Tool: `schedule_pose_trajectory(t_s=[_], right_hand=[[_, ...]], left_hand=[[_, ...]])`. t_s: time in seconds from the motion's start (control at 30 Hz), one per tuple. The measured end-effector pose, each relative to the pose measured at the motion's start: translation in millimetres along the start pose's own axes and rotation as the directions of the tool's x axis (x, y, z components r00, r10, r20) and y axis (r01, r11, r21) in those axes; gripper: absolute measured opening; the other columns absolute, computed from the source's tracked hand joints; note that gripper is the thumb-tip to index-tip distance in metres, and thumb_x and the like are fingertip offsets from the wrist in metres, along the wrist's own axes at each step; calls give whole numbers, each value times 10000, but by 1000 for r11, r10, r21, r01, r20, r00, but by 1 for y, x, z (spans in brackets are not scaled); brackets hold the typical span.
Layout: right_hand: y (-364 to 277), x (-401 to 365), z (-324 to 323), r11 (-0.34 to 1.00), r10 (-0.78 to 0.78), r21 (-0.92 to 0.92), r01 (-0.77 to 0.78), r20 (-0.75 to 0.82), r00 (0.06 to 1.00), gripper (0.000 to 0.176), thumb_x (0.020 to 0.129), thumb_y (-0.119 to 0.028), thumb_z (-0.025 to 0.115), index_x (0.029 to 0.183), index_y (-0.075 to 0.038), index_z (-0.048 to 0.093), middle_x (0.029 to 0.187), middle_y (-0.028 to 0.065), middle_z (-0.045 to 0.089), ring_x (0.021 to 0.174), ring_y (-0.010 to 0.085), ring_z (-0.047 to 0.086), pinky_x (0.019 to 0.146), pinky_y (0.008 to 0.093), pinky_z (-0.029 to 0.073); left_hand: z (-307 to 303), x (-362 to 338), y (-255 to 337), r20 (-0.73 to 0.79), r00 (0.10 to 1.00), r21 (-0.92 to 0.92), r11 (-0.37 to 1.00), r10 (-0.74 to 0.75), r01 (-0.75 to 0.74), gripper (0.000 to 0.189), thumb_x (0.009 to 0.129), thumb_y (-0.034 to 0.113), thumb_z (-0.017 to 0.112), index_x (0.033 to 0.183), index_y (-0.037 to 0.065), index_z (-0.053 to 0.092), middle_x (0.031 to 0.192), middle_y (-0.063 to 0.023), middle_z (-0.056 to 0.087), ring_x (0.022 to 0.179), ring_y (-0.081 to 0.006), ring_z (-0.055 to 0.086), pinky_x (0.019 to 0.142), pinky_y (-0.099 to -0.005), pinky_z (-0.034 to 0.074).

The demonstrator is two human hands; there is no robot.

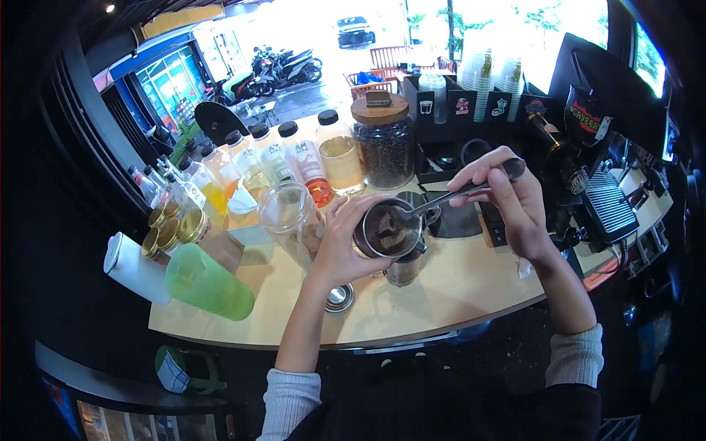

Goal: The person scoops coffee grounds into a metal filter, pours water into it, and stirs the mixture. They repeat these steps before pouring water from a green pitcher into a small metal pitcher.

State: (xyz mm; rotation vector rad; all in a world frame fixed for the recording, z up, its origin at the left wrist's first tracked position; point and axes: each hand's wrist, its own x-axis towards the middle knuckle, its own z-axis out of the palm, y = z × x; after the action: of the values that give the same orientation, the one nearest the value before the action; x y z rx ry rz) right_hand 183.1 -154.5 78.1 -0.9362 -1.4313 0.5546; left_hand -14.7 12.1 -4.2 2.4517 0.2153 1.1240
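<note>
My left hand (342,246) is wrapped around a clear round container (388,229) with dark brown contents, tilted so its mouth faces me. Between the fingers and thumb of my right hand (507,206) is a long metal spoon (448,198). One end of the spoon reaches into the container, while its wider dark end sticks out above my fingers. Below the container, partly hidden by it, a small glass vessel (402,273) stands on the table. Beside my left wrist lies a round silver lid (340,298).
A large clear jar (289,213) and a green pitcher (209,283) stand left on the wooden table (434,305). Behind are several black-capped bottles (340,158) and a wooden-lidded jar of dark beans (384,147). Stacked plastic cups (476,77) and a coffee machine (610,195) are at right.
</note>
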Motion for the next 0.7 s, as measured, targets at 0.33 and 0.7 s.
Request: schedule_pose_trajectory(t_s=[0.33, 0.7], right_hand=[[15, -23, 27, 918, -193, -355, 174, -18, 981, 222, 1008, -124, 403, 1007, 27, 566, 905, 100, 613, 803, 146, 637, 750, 268, 512], [6, -38, 32, 920, -219, -344, 187, -57, 974, 154, 987, -101, 460, 1014, 29, 537, 981, 120, 613, 845, 149, 639, 760, 286, 522]], left_hand=[[6, -1, -10, -33, 994, 15, 995, 104, -103, 807, 511, 303, 837, 1239, 118, 542, 1205, -66, 595, 1161, -248, 537, 1064, -467, 268], [8, 1, -10, -20, 985, 3, 985, 170, -170, 839, 504, 289, 883, 1238, 69, 543, 1201, -107, 589, 1148, -293, 533, 1008, -430, 364]])
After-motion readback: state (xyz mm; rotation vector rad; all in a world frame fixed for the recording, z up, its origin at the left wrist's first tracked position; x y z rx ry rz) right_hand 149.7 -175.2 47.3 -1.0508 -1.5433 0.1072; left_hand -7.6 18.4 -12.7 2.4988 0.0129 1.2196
